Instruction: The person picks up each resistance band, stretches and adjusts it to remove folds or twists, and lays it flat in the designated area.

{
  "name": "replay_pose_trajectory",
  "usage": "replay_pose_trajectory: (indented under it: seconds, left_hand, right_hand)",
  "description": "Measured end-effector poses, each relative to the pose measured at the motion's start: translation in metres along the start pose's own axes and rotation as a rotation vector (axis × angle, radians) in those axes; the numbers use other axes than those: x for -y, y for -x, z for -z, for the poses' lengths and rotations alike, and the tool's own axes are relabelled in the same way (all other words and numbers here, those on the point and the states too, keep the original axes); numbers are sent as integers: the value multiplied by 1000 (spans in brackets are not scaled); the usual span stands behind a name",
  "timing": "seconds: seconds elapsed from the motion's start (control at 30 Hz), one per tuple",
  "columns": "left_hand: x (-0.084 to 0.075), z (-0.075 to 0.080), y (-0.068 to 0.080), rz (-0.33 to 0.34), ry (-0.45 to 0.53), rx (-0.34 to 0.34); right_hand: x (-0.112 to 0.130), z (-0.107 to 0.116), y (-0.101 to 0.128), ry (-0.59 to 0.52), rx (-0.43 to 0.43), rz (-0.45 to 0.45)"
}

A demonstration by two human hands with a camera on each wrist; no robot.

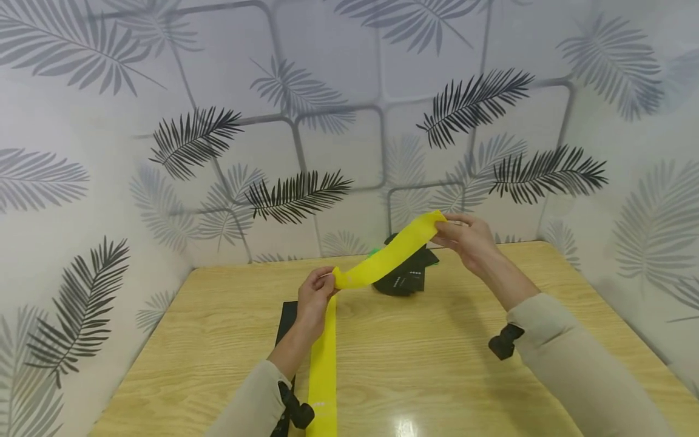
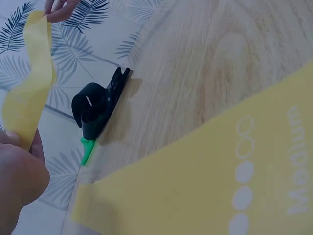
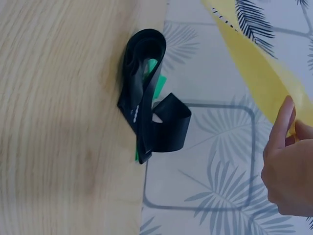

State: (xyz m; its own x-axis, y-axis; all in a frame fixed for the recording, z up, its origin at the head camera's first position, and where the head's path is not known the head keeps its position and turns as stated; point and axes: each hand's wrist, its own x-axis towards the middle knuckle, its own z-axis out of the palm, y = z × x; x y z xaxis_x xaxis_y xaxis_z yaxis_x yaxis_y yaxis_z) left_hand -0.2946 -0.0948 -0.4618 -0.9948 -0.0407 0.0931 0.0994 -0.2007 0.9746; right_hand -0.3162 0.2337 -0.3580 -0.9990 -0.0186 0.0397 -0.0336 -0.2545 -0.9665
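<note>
A yellow resistance band is stretched in a slack curve between my two hands, above the table. My left hand pinches its near end between thumb and fingers. At the far end, higher up, my right hand pinches it with thumb and fingers; the right wrist view shows that hand at the band. Below my left hand lies a flat yellow band, printed "Medium" with a column of dots in the left wrist view. Alongside it is a black band, partly hidden by my left forearm.
Toward the back of the wooden table, a loosely folded black band sits in a heap, with a bit of green showing in it. A leaf-patterned wall rises behind the table and along its sides.
</note>
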Motion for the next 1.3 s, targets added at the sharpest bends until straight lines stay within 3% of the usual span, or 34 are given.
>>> replay_pose_trajectory:
  seconds: [0.23,0.33,0.43,0.57,0.7,0.8,1.03,1.3]
  left_hand:
    - [11,7,7,71,52,292]
    - [15,6,12,77,69,357]
    - [19,1,16,69,52,359]
    - [20,-10,20,64,18,297]
    - [20,-17,25,69,-13,242]
    - [20,-18,29,89,-29,237]
    - [20,-16,36,131,-85,342]
    - [20,-19,43,167,-203,440]
  right_hand:
    - [20,-12,3,-178,-35,75]
    - [28,-18,3,-223,-15,124]
    - [34,-25,3,-221,27,156]
    - [41,-33,3,-209,67,178]
    - [45,-37,5,-165,40,201]
    - [45,-39,6,-112,-4,209]
    - [45,-40,5,-42,-111,225]
    - [39,-38,1,69,-155,237]
